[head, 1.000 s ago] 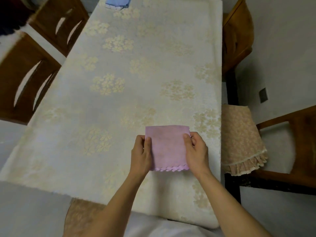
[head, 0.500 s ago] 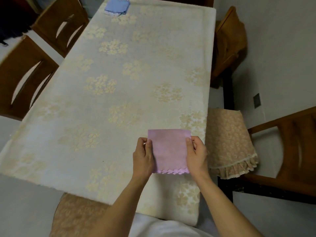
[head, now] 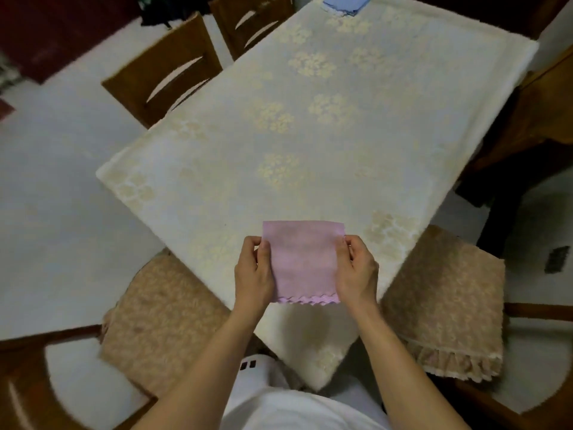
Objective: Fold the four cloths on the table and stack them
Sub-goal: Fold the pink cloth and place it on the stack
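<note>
pink cloth (head: 305, 262): folded to a small square, scalloped edge nearest the person, held above the near corner of the counter (head: 310, 144); whether it touches the surface cannot be told.
left hand (head: 253, 276): closed on the cloth's left edge, thumb on top, fingers curled under.
right hand (head: 356, 271): closed on the right edge likewise. the two-sided pinch likely keeps the layers aligned and the fold flat while it is carried.
blue cloths (head: 346, 3): folded pile at the far end of the counter, well apart; likely the stack the pink one is meant for.
cushioned chairs (head: 446, 293): flank the near corner, not involved.
count: only pink and blue visible; the number in the pile cannot be told.
</note>
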Action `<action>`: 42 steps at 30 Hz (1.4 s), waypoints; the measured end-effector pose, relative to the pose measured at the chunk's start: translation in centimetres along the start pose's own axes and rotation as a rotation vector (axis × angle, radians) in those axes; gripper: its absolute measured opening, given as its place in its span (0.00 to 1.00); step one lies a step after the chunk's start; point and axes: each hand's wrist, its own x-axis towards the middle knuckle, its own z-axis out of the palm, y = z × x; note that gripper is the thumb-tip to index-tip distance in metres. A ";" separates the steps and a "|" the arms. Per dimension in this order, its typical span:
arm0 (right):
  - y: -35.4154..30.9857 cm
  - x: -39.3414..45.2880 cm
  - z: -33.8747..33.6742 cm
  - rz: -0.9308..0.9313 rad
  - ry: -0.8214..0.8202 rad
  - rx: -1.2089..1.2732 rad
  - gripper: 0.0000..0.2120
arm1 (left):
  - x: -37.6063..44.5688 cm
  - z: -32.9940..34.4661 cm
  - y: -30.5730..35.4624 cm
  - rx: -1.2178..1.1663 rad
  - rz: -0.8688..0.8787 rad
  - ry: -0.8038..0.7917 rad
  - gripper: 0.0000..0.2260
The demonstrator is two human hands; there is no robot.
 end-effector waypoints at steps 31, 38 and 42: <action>-8.4 -33.2 15.1 -0.553 -0.988 -0.116 0.12 | -32.5 -24.9 -14.8 -0.044 -0.348 1.051 0.07; -7.2 -44.0 15.4 -0.571 -1.118 -0.137 0.10 | -42.4 -28.7 -20.0 -0.063 -0.406 1.165 0.07; -6.8 -49.1 15.8 -0.616 -1.140 -0.139 0.10 | -46.8 -30.6 -22.0 -0.069 -0.410 1.203 0.07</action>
